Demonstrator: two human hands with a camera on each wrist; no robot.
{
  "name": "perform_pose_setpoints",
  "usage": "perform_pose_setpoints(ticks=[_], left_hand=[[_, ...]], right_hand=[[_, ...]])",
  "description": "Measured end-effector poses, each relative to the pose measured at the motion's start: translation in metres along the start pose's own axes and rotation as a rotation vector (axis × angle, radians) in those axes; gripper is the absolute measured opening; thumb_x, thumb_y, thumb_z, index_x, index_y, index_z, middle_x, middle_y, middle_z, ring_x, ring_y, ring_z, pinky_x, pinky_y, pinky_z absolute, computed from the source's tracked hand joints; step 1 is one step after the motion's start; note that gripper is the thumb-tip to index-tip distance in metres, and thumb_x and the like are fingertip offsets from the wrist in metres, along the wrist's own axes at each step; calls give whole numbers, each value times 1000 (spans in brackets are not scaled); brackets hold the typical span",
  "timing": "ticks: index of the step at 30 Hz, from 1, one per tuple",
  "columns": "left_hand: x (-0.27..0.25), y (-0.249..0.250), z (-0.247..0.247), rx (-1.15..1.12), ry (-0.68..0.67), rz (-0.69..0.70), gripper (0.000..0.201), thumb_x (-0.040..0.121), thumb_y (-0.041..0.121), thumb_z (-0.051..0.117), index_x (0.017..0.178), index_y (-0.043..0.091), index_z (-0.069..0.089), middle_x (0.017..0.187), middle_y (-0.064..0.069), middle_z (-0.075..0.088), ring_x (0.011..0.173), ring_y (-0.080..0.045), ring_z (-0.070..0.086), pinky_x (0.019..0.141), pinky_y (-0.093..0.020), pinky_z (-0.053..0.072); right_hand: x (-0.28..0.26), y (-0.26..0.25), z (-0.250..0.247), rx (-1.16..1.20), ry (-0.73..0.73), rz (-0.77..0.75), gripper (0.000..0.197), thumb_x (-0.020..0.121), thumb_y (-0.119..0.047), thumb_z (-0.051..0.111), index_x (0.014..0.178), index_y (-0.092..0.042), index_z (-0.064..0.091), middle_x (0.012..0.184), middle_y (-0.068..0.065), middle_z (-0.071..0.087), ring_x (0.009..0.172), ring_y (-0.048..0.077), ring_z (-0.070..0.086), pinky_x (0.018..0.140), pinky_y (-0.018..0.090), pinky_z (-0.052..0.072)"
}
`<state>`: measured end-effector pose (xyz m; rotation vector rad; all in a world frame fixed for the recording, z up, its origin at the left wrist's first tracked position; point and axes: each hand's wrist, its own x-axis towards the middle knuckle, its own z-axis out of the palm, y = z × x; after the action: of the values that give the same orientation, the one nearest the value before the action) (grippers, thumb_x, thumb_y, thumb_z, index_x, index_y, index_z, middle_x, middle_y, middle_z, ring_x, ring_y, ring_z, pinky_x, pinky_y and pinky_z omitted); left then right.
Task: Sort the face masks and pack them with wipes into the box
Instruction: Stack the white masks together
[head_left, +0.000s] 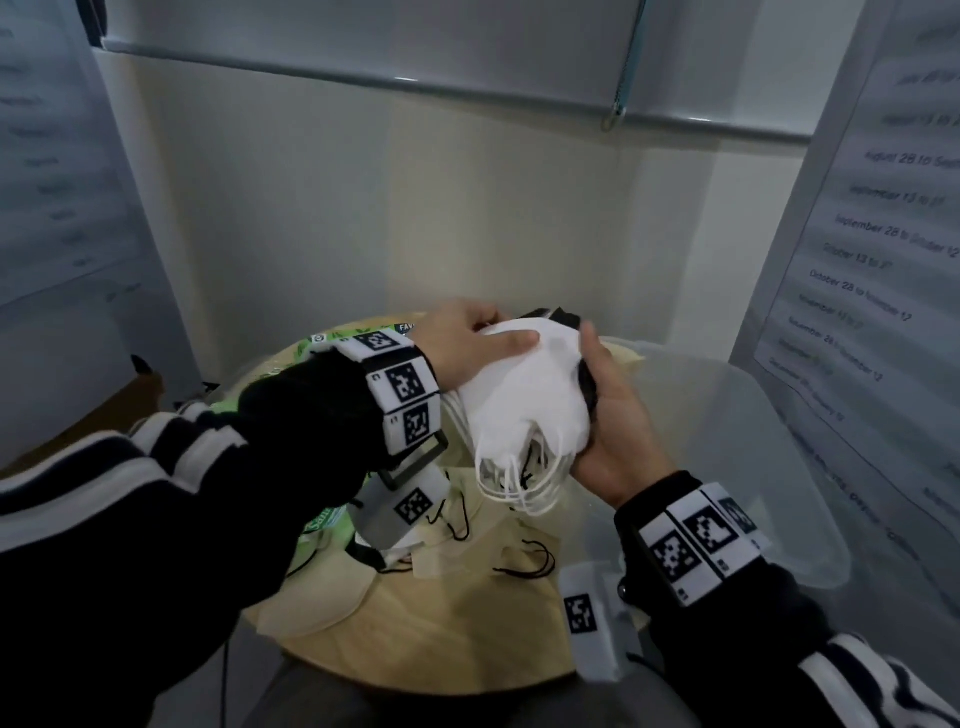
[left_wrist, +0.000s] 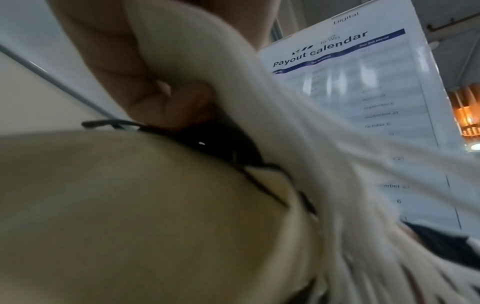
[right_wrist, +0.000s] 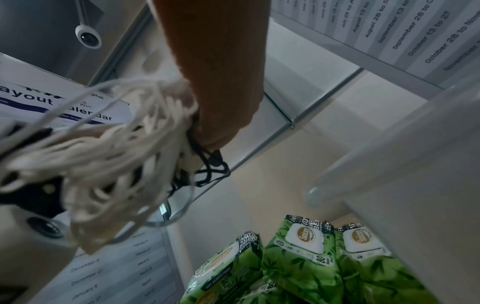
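Note:
Over the round table, both hands hold one stack of white face masks (head_left: 524, 384) with black masks (head_left: 558, 316) behind it. My left hand (head_left: 488, 338) grips the stack's top left, thumb lying across the front mask. My right hand (head_left: 602, 384) clasps the right side from below, around the white and black masks. White ear loops (right_wrist: 116, 154) and black loops (right_wrist: 210, 168) hang from that grip. In the left wrist view, curled fingers (left_wrist: 161, 96) sit behind the white mask (left_wrist: 233, 82). Beige masks (head_left: 483, 535) lie loose on the table.
A clear plastic box (head_left: 753, 415) stands open at the right, beside the wooden table (head_left: 441, 639). Green wipe packs (right_wrist: 298, 257) lie at the table's far left, partly behind my left wrist. Printed calendar sheets hang on the panels at both sides.

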<state>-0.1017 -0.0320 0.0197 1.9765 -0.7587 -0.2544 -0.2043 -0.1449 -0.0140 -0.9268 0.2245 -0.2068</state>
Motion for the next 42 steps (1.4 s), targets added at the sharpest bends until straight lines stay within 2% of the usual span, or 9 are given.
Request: perform_pose_setpoints(ticks=[4,8,13,16,20,24,29,33,42], left_hand=[[3,-20,5,-82,26,14,10,93,24,55,89,22,64,75,8,61,66,-6,54,66,-22,45],[0,-82,-5,-63,23,-229,10,91,18,59,82,21,62,82,-2,67,73,-16,63,71,-29,52],[-10,-163,10,669,-538,-492,34,86,27,67,117,13,63,121,-3,62,110,-20,58,88,-26,45],[-16,-188,33,825,-667,-433,56,79,38,72,124,10,54,125,-7,57,112,-23,55,87,-29,43],[-12,-197,46,875,-651,-353,48,84,35,67,119,6,53,120,-11,53,109,-27,53,86,-30,42],[-7,-193,37,811,-539,-341,11,87,22,61,82,12,58,83,-9,57,73,-21,51,55,-25,33],[3,-168,2,545,-305,-379,45,81,24,72,121,8,60,109,-11,65,82,-23,61,62,-27,46],[14,-148,-24,331,-194,-382,26,85,27,67,105,10,64,76,0,65,58,-12,61,49,-19,50],[13,-125,-40,208,-60,-321,12,86,24,66,94,14,63,76,-1,68,46,3,59,46,-13,48]], right_hand=[[19,18,-7,-178,187,28,41,82,-3,64,120,10,55,115,27,63,103,40,63,85,50,54],[35,28,-29,-154,364,-14,40,83,3,62,121,9,53,114,23,65,96,36,67,71,42,58],[42,24,-46,-94,361,-45,43,81,0,62,123,8,54,120,22,63,107,36,63,89,49,52],[40,10,-52,-47,363,-64,50,76,-5,65,122,9,54,122,22,62,106,36,64,90,50,52],[37,1,-51,-22,302,-51,36,92,-4,47,126,7,51,122,20,62,105,31,65,82,40,57],[35,8,-49,-53,312,-4,39,92,-7,47,129,6,49,125,20,61,111,33,62,90,46,52],[33,3,-51,-4,324,-60,42,92,-8,46,132,5,47,127,17,60,109,31,63,88,44,53],[33,2,-54,-9,336,-51,49,90,-12,49,137,3,44,134,20,54,119,35,56,101,51,43],[23,-12,-49,-19,373,-138,45,92,-9,48,135,5,45,133,19,55,118,34,57,98,48,47]])
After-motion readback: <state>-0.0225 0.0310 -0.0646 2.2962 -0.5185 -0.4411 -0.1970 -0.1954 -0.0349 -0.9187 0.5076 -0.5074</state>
